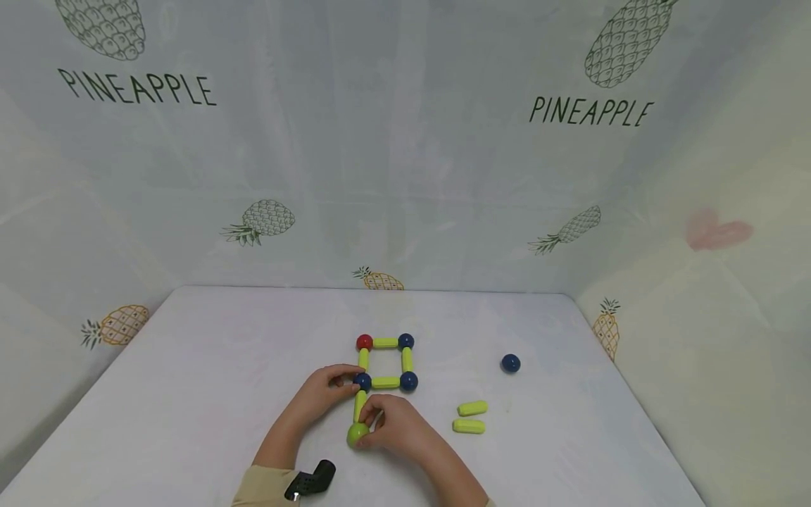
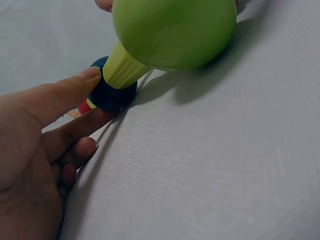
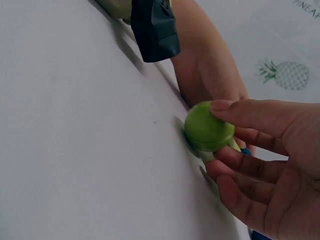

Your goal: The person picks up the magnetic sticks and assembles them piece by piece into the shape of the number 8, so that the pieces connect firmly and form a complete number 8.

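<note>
In the head view, yellow-green rods and balls form a square on the table, with a red ball (image 1: 364,342) at its far left corner and blue balls at the others. My left hand (image 1: 321,394) pinches the near left blue ball (image 2: 116,97) between thumb and finger. From that ball a rod (image 1: 360,405) extends toward me to a green ball (image 1: 355,436). My right hand (image 1: 400,424) holds this green ball, its thumb on the ball's surface in the right wrist view. The rod's end meets the green ball in the left wrist view.
Two loose yellow-green rods, a farther one (image 1: 472,408) and a nearer one (image 1: 469,426), lie right of my right hand. Beyond them sits a loose blue ball (image 1: 510,363). A pineapple-print cloth (image 1: 405,155) hangs behind the white table (image 1: 190,394). A black device (image 1: 312,480) is on my left wrist.
</note>
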Demonstrator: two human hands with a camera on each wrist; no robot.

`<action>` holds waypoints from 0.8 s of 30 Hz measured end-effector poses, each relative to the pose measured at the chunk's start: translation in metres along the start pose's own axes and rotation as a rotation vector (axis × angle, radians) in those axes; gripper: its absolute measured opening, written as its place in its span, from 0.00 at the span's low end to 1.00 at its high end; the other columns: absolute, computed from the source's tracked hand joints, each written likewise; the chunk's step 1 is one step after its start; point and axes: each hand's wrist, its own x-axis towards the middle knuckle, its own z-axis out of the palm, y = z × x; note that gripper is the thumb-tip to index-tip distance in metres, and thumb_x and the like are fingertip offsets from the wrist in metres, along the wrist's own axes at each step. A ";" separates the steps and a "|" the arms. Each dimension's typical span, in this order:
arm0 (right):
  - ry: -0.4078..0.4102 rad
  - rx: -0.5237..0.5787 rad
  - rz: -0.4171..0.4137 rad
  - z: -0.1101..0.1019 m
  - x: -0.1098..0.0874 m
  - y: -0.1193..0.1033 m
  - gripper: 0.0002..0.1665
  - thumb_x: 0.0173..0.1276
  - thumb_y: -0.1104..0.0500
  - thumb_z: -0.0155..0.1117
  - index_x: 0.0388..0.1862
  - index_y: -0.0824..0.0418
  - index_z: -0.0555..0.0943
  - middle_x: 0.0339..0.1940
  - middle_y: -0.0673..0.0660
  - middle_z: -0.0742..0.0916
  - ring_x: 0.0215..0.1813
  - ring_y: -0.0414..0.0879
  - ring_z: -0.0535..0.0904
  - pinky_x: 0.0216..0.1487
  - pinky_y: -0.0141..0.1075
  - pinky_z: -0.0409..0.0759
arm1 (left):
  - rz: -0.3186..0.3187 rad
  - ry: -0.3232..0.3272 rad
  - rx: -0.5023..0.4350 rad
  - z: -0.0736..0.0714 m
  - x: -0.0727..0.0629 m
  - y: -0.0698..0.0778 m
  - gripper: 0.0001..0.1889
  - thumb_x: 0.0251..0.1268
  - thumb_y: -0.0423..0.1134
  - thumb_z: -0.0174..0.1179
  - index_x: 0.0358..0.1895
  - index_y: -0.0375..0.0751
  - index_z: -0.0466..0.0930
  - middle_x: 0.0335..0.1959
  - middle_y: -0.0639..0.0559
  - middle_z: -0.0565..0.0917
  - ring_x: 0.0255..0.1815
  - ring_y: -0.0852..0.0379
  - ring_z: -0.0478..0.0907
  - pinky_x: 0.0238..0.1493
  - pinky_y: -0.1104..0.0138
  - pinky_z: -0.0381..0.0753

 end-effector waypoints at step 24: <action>0.251 -0.115 0.004 -0.059 -0.048 0.034 0.14 0.55 0.62 0.76 0.39 0.58 0.82 0.36 0.49 0.81 0.40 0.46 0.75 0.40 0.37 0.76 | -0.053 0.002 -0.009 -0.007 -0.018 0.006 0.18 0.61 0.42 0.68 0.55 0.49 0.81 0.38 0.57 0.80 0.36 0.56 0.71 0.39 0.62 0.72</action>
